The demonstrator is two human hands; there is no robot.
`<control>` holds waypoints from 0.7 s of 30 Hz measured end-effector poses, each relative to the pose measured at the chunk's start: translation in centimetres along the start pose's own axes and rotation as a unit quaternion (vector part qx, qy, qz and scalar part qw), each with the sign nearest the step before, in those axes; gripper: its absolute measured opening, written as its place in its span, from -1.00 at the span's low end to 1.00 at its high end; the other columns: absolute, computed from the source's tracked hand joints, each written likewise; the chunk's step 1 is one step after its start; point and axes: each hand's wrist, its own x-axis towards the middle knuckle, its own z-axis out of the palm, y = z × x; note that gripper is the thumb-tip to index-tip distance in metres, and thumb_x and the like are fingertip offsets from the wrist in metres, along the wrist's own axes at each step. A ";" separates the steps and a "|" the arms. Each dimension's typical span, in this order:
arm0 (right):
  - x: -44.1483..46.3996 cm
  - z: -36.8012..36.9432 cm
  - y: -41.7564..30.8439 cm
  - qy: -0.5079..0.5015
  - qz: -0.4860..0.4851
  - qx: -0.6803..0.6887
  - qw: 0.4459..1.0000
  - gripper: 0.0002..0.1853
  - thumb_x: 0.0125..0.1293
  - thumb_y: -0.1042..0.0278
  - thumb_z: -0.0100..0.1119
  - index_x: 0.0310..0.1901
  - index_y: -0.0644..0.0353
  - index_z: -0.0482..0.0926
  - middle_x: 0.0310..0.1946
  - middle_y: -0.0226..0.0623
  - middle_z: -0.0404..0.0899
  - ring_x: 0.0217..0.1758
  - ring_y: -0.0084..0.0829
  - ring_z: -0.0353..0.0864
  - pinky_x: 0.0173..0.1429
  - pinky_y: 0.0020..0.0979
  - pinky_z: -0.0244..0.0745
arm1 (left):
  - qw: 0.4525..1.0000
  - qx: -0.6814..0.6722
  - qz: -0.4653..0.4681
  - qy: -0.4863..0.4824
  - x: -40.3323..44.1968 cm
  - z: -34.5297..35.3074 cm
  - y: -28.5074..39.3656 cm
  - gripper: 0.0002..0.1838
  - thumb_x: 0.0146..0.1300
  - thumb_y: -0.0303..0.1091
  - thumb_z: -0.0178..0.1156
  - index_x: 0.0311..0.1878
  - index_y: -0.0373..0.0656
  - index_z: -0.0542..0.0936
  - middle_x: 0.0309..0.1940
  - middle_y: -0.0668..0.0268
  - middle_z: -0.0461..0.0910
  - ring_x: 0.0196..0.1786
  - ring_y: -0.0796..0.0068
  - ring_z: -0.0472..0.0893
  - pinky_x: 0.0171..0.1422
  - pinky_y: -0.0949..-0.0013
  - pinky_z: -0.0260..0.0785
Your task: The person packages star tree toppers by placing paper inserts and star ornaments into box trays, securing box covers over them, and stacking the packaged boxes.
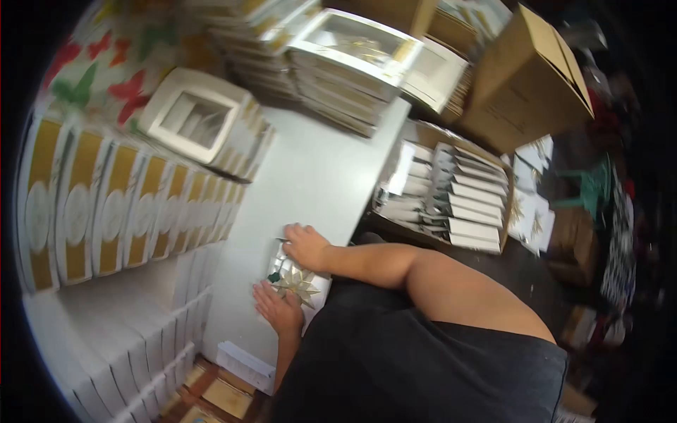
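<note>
A gold, many-pointed star ornament point(297, 285) lies on the pale table by my black shirt, at the end of a shiny silver-white piece point(281, 264). A small dark green part point(274, 278) shows beside the star. My left hand point(278, 309) rests at the lower side, its fingers stretched out and its thumb near the star's points. At the other end, my right hand point(305, 247) lies over the silver-white piece with fingers extended, hiding part of it. Slight blur obscures the fingertips' exact contact.
White-and-gold boxes point(113, 204) line the table's left side, and more windowed boxes point(352, 53) are stacked at the back. An open carton point(441, 187) packed with white cards stands right of the table point(296, 169). A tall cardboard box point(525, 88) is behind it.
</note>
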 end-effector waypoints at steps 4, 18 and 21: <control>0.0 -0.1 0.7 -0.037 -0.038 0.145 0.988 -0.75 0.41 0.22 0.13 -0.02 0.14 0.65 0.12 -0.08 0.48 -0.07 -0.05 0.60 0.12 -0.07 0.56 | 0.999 0.024 0.024 0.011 -1.8 0.0 -0.9 -0.20 0.39 -0.21 0.18 0.63 -0.26 0.20 0.64 -0.21 0.07 0.69 -0.22 0.04 0.69 -0.26 -0.03; -1.5 4.2 5.4 -0.214 0.453 0.404 0.766 -0.58 0.47 0.05 0.06 -0.13 0.25 0.75 -0.17 -0.06 0.72 -0.07 -0.05 0.68 0.15 -0.22 0.57 | 0.982 -0.038 0.181 0.044 4.7 0.1 -2.2 -0.62 0.36 -0.29 0.15 0.15 -0.27 0.66 0.04 0.03 0.70 0.05 -0.10 0.65 0.22 0.07 0.51; -1.6 2.0 5.4 -0.147 0.378 0.486 0.774 -0.52 0.46 -0.01 0.06 -0.09 0.28 0.76 -0.17 -0.13 0.74 -0.11 -0.13 0.67 0.13 -0.23 0.58 | 0.987 -0.009 0.157 -0.016 5.3 -0.8 -2.3 -0.64 0.36 -0.29 0.14 0.12 -0.26 0.68 -0.02 0.05 0.72 -0.01 -0.09 0.68 0.13 0.06 0.55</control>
